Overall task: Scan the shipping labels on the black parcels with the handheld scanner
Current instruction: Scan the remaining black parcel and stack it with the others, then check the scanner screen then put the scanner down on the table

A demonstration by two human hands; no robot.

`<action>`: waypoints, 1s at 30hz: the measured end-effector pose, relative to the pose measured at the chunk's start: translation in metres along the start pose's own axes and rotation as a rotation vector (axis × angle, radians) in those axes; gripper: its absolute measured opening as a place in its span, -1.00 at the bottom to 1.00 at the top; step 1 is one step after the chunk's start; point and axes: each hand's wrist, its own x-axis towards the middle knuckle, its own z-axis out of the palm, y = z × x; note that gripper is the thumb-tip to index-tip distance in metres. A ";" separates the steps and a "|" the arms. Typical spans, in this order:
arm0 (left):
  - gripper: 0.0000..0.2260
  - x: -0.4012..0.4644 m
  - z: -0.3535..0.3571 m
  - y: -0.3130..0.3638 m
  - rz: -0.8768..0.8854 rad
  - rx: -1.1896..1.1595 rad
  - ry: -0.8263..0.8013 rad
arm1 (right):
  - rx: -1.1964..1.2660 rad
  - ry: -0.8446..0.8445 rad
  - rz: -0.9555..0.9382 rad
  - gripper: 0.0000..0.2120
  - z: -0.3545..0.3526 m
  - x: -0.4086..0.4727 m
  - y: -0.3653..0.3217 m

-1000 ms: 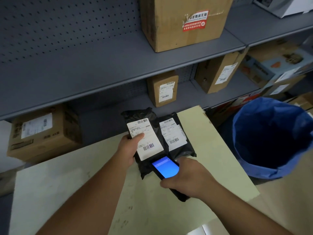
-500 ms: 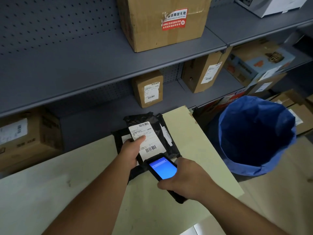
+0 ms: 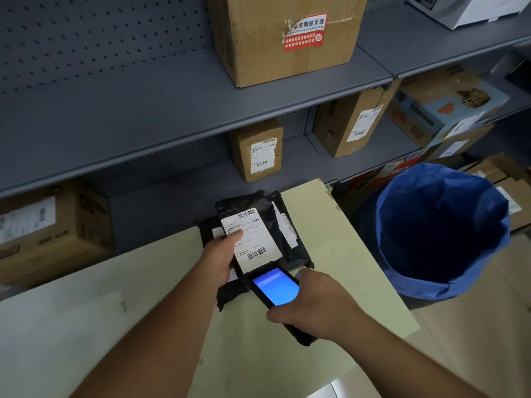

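left hand point(image 3: 219, 261): gripped the top black parcel point(image 3: 260, 225), thumb pressed on its shipping label point(image 3: 251, 239)
parcels: stacked at the far edge of the pale tabletop point(image 3: 86, 326), another black parcel point(image 3: 290, 248) beneath
right hand point(image 3: 313, 307): closed around the handheld scanner point(image 3: 275, 288), blue screen lit, head just below the label
blue bin point(image 3: 442, 231): beside the tabletop, right
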 end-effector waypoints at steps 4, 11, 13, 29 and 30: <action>-0.90 -0.006 -0.013 0.002 0.022 -0.023 -0.003 | -0.009 -0.013 -0.015 -0.56 0.007 0.000 -0.009; -0.86 -0.016 -0.053 -0.004 0.052 -0.019 0.058 | -0.036 -0.001 -0.055 -0.53 0.027 -0.003 -0.029; -0.63 -0.020 -0.069 -0.007 0.063 -0.009 0.103 | -0.039 0.001 -0.067 -0.52 0.036 -0.003 -0.035; -0.44 -0.054 -0.170 -0.048 0.146 0.147 0.261 | -0.089 0.003 -0.112 -0.51 0.119 -0.011 -0.076; -0.47 -0.057 -0.173 -0.052 0.164 0.210 0.279 | -0.086 0.003 -0.108 -0.51 0.126 -0.011 -0.076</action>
